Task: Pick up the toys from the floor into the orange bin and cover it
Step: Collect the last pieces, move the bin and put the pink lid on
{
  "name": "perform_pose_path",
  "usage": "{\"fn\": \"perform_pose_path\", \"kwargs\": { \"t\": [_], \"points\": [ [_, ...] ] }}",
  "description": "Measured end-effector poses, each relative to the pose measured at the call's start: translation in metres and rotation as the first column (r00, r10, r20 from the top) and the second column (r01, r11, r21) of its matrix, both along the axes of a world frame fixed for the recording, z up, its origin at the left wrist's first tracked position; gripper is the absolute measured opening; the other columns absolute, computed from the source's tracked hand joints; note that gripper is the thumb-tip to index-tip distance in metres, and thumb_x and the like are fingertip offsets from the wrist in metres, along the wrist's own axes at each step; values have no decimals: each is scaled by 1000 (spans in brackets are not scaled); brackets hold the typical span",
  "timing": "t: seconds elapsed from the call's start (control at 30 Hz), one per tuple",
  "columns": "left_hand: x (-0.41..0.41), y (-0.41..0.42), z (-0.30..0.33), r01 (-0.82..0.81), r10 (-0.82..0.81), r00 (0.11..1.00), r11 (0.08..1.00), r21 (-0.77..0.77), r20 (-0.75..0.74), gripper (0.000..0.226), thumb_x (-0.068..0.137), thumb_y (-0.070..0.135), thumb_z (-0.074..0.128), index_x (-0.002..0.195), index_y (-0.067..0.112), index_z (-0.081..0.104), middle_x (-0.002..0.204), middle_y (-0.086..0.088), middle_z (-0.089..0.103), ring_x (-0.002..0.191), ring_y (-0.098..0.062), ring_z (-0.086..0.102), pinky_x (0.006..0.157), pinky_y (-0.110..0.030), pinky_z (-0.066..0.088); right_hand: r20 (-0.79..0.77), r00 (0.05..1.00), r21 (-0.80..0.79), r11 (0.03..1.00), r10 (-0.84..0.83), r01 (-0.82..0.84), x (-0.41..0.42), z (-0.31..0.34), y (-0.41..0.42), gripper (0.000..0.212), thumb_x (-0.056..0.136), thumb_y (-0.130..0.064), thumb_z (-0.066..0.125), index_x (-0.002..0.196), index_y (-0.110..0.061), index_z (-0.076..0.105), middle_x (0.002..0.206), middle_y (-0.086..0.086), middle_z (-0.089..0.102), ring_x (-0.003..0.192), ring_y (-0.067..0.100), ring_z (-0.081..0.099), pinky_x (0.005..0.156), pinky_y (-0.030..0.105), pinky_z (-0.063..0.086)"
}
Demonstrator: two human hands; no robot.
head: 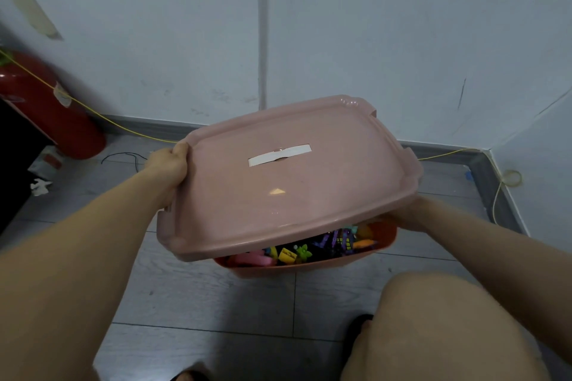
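Both hands are gripping a pink lid (288,182) and holding it tilted over the orange bin (309,266), which is sitting on the grey tiled floor (216,303) near the corner of the white walls. The left hand (170,164) is curling closed around the lid's left edge, thumb lying along the top of the rim and fingers tucked under it. The right hand (405,213) is reaching under the lid's right edge and is mostly hidden by it, so its fingers cannot be made out, though it is bearing that side. The lid's near edge is standing clear of the bin's front rim, leaving a gap through which the toys (309,249) are showing, piled inside the bin. A strip of white tape (278,155) is lying across the lid's centre.
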State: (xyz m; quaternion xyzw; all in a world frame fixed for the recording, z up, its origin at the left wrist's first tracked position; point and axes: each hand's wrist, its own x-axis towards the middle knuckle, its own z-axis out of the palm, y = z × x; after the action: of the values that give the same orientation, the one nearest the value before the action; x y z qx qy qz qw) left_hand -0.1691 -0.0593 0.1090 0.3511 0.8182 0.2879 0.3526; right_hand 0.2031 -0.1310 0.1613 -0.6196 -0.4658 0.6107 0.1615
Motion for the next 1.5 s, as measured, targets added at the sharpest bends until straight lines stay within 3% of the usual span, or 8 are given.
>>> {"fn": "perform_pose_path", "kwargs": {
  "t": [0.07, 0.13, 0.2, 0.27, 0.6, 0.73, 1.2, 1.5],
  "points": [
    [2, 1, -2, 29, -29, 999, 1000, -2, -29, 57, 98, 46, 37, 115, -2, 64, 118, -21, 61, 109, -38, 56, 95, -41, 45, -35, 997, -4, 998, -64, 64, 19, -3, 5, 43, 54, -9, 94, 89, -11, 69, 72, 1, 74, 77, 24, 68, 63, 31, 57],
    [6, 1, -1, 54, -53, 997, 998, 12, -50, 57, 99, 45, 36, 112, -3, 64, 115, -23, 62, 107, -38, 57, 93, -41, 45, -32, 945, 7, 945, -326, 326, 35, -16, 22, 10, 91, -10, 65, 100, -4, 64, 87, 7, 77, 81, 29, 61, 62, 31, 52],
    [13, 1, -2, 79, -76, 992, 997, 24, -101, 57, 100, 42, 35, 111, -6, 64, 116, -26, 61, 108, -40, 56, 93, -42, 45, -38, 775, -50, 775, -631, 630, 43, -27, 42, 27, 100, -26, 45, 111, -6, 59, 108, 20, 69, 74, 26, 57, 61, 30, 44],
    [17, -1, -3, 109, -103, 985, 994, 31, -141, 57, 102, 38, 33, 112, -9, 63, 117, -29, 60, 110, -42, 55, 92, -42, 43, -47, 691, -38, 693, -721, 720, 38, -28, 53, 32, 100, -36, 37, 99, -11, 56, 87, 14, 61, 63, 22, 50, 56, 28, 37],
    [36, -6, -14, 88, -75, 982, 994, 69, -172, 53, 102, 38, 30, 115, -5, 58, 119, -27, 60, 110, -40, 55, 83, -40, 40, 317, 857, 310, 898, -407, 312, 19, -48, 51, 41, 95, -36, 35, 81, -7, 62, 84, 10, 62, 78, 23, 49, 75, 37, 41],
    [35, -7, -22, 67, -63, 988, 997, 26, -142, 52, 103, 35, 29, 125, -5, 54, 129, -26, 56, 118, -40, 51, 94, -42, 40, 375, 825, 468, 854, -423, 225, 9, -60, 50, 31, 99, -28, 37, 72, -15, 44, 71, 9, 44, 69, 21, 38, 61, 36, 29],
    [49, -9, -38, 109, -124, 950, 992, -69, -286, 42, 102, 36, 27, 128, 8, 44, 131, -33, 45, 123, -47, 42, 103, -52, 34, 492, 729, 590, 798, -475, 121, 12, -83, 50, 39, 103, -31, 34, 69, -14, 44, 76, 12, 59, 76, 34, 56, 65, 36, 34],
    [35, -8, -39, 269, -236, 902, 962, 44, -362, 29, 103, 30, 37, 117, 14, 57, 108, -21, 65, 102, -40, 58, 79, -40, 43, 417, 721, 668, 725, -553, 170, 13, -96, 54, 37, 99, -26, 37, 63, -22, 33, 77, 15, 54, 72, 29, 46, 64, 36, 31]
  ]
}}
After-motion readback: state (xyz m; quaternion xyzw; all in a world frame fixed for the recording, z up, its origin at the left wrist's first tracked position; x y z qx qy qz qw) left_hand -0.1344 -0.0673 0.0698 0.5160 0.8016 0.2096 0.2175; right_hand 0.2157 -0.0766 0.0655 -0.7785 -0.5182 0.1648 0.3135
